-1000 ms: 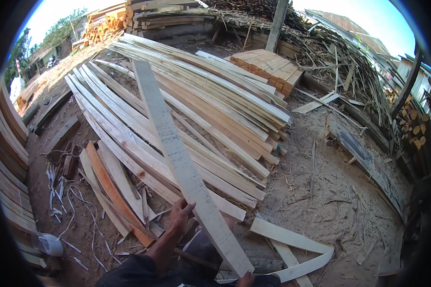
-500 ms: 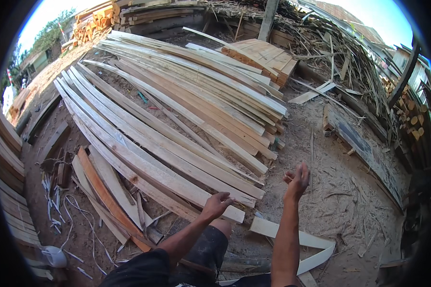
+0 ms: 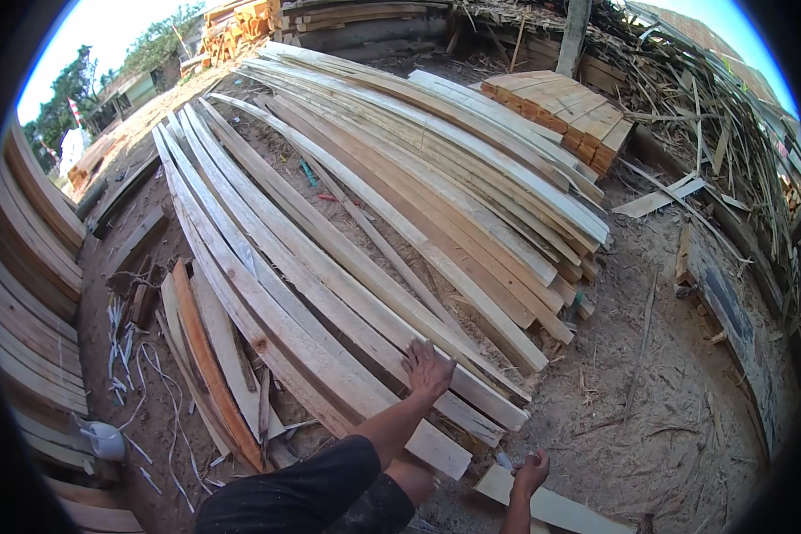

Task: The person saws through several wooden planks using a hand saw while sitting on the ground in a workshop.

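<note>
My left hand (image 3: 429, 368) reaches forward with its fingers spread, palm down, on the near part of a long pale plank (image 3: 365, 311). Side by side with it lie several more planks, among them one with a knot (image 3: 267, 334) nearer to me. Low in the picture, my right hand (image 3: 530, 470) has its fingers curled in, just above a short pale board (image 3: 552, 505) on the ground. Whatever its fingers hold, if anything, is hidden. A small bluish-white bit (image 3: 505, 460) shows beside those fingers.
Beyond the planks stands a block of stacked boards (image 3: 556, 116). Scrap slabs (image 3: 721, 116) pile up at the back right, above a dark-faced panel (image 3: 730, 303). On the left are offcuts (image 3: 209, 356), white cord (image 3: 173, 405), a white container (image 3: 105, 440) and stacked boards (image 3: 36, 303).
My view has swung left. My left hand has gone forward and spread onto a plank; my right hand has dropped and curled. A thin strip over the far stack no longer shows there.
</note>
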Tool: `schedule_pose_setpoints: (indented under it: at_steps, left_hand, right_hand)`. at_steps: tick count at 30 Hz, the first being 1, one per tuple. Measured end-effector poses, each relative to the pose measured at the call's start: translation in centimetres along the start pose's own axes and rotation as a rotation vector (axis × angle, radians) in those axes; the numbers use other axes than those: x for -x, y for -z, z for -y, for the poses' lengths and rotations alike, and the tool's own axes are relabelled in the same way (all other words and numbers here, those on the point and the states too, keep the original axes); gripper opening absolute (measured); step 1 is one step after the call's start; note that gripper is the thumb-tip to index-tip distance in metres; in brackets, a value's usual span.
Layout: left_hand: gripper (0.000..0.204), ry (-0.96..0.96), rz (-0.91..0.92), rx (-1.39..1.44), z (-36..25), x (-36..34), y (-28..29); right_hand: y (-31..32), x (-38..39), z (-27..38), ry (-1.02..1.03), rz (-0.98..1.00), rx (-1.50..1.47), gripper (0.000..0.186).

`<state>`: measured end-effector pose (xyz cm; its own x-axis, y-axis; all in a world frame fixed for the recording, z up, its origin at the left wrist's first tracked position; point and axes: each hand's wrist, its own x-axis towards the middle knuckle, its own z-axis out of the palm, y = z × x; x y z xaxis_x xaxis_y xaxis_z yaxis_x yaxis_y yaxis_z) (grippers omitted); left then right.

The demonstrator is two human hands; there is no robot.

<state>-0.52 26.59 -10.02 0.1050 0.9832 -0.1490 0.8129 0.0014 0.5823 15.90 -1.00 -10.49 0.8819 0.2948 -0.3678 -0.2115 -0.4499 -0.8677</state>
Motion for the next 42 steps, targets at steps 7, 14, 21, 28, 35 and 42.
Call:
schedule_pose_setpoints:
  at_steps: [7,14,21,28,35,42]
  left_hand:
    - [0.091,0.103,-0.284,-0.146,-0.2,-0.6,-6.6]
    - [0.074,0.105,-0.285,-0.199,-0.9,-0.2,-6.0]
    - [0.069,0.053,-0.344,-0.279,-1.3,-0.7,-6.7]
    - [0.067,0.082,-0.332,-0.282,-0.5,-0.5,-6.4]
    - [0.073,0.07,-0.325,-0.199,0.2,-0.2,-6.5]
    - [0.077,0.067,-0.347,-0.15,1.3,0.0,-6.8]
  right_hand:
    - [-7.5,-22.7,0.9,0.523,0.096,0.269,0.027]
    - [-19.1,-36.8,24.2,0.556,-0.058,0.531,0.045]
    - [-22.0,-45.1,36.3,0.932,-0.331,1.0,0.06]
    - [-28.6,-48.4,35.7,0.846,-0.303,1.47,0.041]
    - [-23.1,-42.7,34.2,1.162,0.185,1.521,0.017]
    - [-11.4,-13.8,33.4,0.81,0.927,1.232,0.034]
